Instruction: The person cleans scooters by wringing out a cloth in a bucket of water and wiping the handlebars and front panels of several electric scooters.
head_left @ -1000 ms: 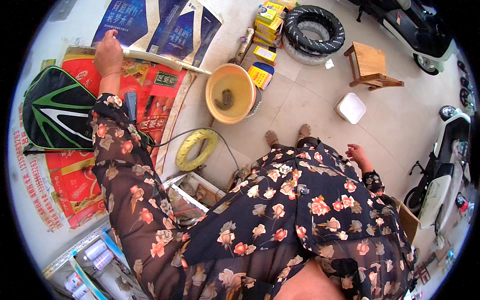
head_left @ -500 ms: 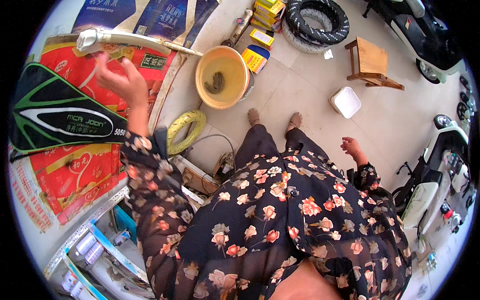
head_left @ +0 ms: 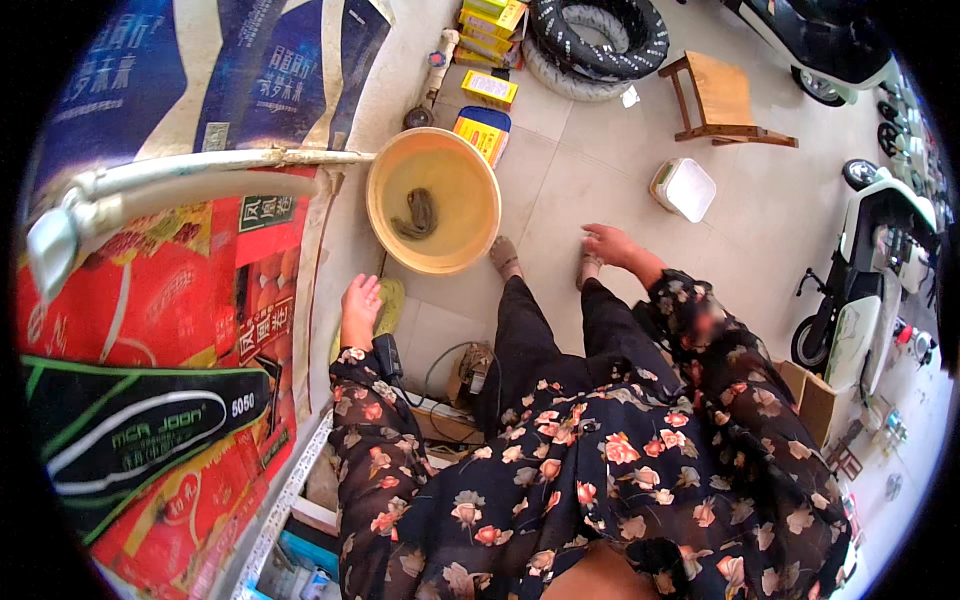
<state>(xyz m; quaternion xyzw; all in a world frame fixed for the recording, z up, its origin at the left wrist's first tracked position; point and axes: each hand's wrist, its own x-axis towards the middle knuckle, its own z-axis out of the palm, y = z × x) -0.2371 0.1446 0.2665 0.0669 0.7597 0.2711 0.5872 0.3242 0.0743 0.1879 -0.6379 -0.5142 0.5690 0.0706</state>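
Two bare hands in the head view, and neither one's got hold of anything as far as I can see. The left hand [head_left: 361, 303] is open with the fingers loosely spread, just below the bucket's left side, with a yellowish curved thing [head_left: 391, 305] partly showing behind it. There's also a black handset-looking thing [head_left: 388, 355] on a cable right by the left wrist; can't tell if they touch. The right hand [head_left: 615, 245] is open too, fingers out flat, above the floor near one of the person's feet.

The orange bucket [head_left: 434, 263] is on the floor just ahead of the feet, nearer the left hand, with cloudy yellowish liquid and a bunched grey-brown thing [head_left: 416, 214] in it. A white pipe [head_left: 220, 160] runs up to its left rim; can't say if they meet.

Past the bucket are a yellow box [head_left: 488, 90] and a black tyre [head_left: 640, 55] lying on a paler one. Further right: a wooden stool [head_left: 722, 90], a white square tub [head_left: 665, 180], then a scooter [head_left: 860, 320].
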